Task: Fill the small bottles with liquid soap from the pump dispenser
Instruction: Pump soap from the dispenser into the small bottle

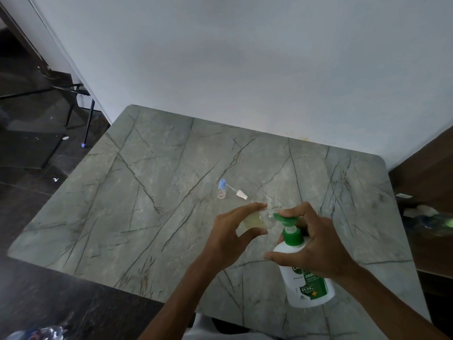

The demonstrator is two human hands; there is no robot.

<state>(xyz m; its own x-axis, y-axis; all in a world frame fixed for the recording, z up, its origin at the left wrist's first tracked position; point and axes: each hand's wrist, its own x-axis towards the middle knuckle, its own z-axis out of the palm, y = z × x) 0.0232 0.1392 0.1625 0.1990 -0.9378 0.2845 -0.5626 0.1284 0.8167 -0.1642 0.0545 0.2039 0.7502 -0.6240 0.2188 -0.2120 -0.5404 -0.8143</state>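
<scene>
Grey-green veined tabletop [147,204] fills the lower frame. Right of centre, my left fingers [245,208] grip a tilted clear small bottle [259,220], its mouth at the pump dispenser [306,283] nozzle. My right fingers [296,211] curl around the dispenser, one on the pump head. A blue-capped bottle [221,190] stands just above.

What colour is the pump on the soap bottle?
The pump is green; head view shows it.
</scene>
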